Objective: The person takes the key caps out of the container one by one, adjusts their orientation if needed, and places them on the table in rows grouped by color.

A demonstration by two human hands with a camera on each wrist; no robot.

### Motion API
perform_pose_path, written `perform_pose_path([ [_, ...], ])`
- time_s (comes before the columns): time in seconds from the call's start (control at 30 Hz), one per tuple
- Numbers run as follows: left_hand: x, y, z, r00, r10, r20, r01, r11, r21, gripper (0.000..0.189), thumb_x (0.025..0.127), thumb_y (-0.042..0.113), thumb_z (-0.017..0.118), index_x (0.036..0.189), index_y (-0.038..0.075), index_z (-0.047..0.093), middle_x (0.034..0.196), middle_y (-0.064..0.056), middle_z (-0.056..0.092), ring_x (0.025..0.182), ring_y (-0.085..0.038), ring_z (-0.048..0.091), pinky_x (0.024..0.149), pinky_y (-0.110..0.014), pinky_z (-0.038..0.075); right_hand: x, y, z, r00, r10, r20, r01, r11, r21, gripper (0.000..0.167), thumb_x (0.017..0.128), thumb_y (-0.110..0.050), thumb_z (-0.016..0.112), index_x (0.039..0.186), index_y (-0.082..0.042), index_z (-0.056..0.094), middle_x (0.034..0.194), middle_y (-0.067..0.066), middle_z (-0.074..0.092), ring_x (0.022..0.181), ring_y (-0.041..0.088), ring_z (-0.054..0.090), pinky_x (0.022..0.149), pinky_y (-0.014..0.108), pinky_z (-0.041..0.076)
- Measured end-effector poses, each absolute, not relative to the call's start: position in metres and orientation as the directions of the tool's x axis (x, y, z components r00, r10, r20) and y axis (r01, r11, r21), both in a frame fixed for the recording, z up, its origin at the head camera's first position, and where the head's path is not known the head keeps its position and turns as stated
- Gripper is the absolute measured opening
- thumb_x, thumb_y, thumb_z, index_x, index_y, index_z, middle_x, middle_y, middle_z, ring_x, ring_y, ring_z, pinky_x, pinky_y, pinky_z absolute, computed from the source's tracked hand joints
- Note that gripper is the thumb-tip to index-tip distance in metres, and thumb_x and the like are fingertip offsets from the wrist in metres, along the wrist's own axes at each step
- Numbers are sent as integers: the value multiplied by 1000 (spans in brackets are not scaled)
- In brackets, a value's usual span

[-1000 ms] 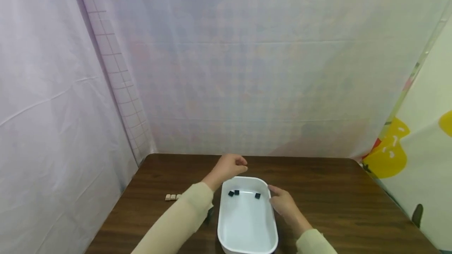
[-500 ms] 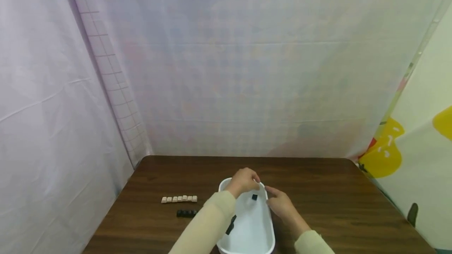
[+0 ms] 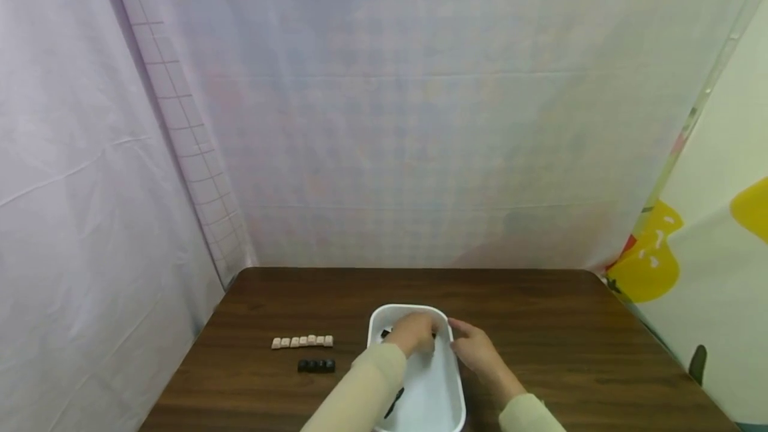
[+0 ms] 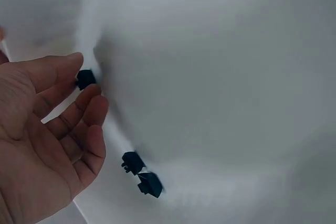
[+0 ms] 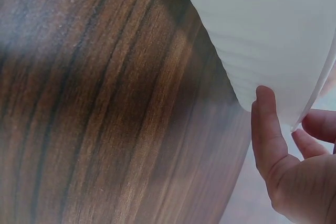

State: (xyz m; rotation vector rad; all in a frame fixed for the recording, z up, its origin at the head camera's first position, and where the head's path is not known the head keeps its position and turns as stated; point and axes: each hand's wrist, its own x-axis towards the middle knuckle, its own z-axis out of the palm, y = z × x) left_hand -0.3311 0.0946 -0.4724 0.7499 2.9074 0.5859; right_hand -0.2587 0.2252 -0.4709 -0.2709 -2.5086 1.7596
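My left hand point(image 3: 414, 333) reaches down into a white rectangular tray point(image 3: 447, 379) near its far right corner. Between its thumb and fingers it pinches a small black keycap point(image 4: 85, 79), close to the tray wall. Two more black keycaps point(image 4: 142, 174) lie together on the tray floor below that hand in the left wrist view. At the tray's far right corner my right hand point(image 3: 477, 350) holds the rim, one finger point(image 5: 266, 114) lying along the outer wall. Part of the tray is hidden by the left forearm.
Left of the tray, a row of several white keycaps point(image 3: 303, 341) lies on the dark wooden table point(image 3: 540, 332). A shorter row of black keycaps point(image 3: 316, 365) sits in front of it. Pale curtains point(image 3: 420, 152) hang behind the table.
My left hand has come down from above the tray's far edge into the tray, moving right, to a black keycap. The right hand has stayed at the tray's corner.
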Motion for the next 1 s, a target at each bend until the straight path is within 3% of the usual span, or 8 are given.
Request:
perform_pose_path([
  [0.13, -332, 94, -477, -877, 481, 18, 459, 826, 328, 12, 71, 8, 78, 73, 15, 69, 70, 3, 61, 65, -16, 52, 64, -29, 47, -259, 225, -472, -983, 181, -36, 95, 327, -940, 60, 79, 8, 55, 139, 9, 49, 93, 22, 66, 72, 27, 65, 57, 42, 56],
  [0.4, -335, 91, -481, -861, 503, 72, 503, 824, 261, 20, 71, 9, 81, 89, 16, 76, 82, 5, 69, 75, -13, 60, 73, -28, 50, -261, 227, -467, -985, 170, -16, 79, 370, -926, 62, 79, 8, 56, 140, 10, 46, 108, 31, 64, 84, 31, 67, 67, 41, 57],
  [0.7, -330, 93, -484, -855, 509, 100, 519, 838, 170, 18, 68, 14, 85, 69, 19, 67, 65, 7, 60, 62, -13, 52, 63, -31, 47, -264, 228, -466, -994, 104, -31, 65, 343, -937, 65, 71, 17, 51, 136, 15, 47, 108, 34, 64, 82, 33, 67, 65, 43, 58],
  [1.0, -328, 96, -484, -856, 503, 119, 513, 855, 74, 19, 75, 8, 76, 67, 13, 60, 71, -1, 64, 63, -16, 54, 64, -30, 49, -265, 229, -469, -997, 75, 9, 19, 370, -929, 63, 74, 16, 52, 135, 19, 44, 113, 37, 61, 92, 38, 66, 71, 46, 57],
])
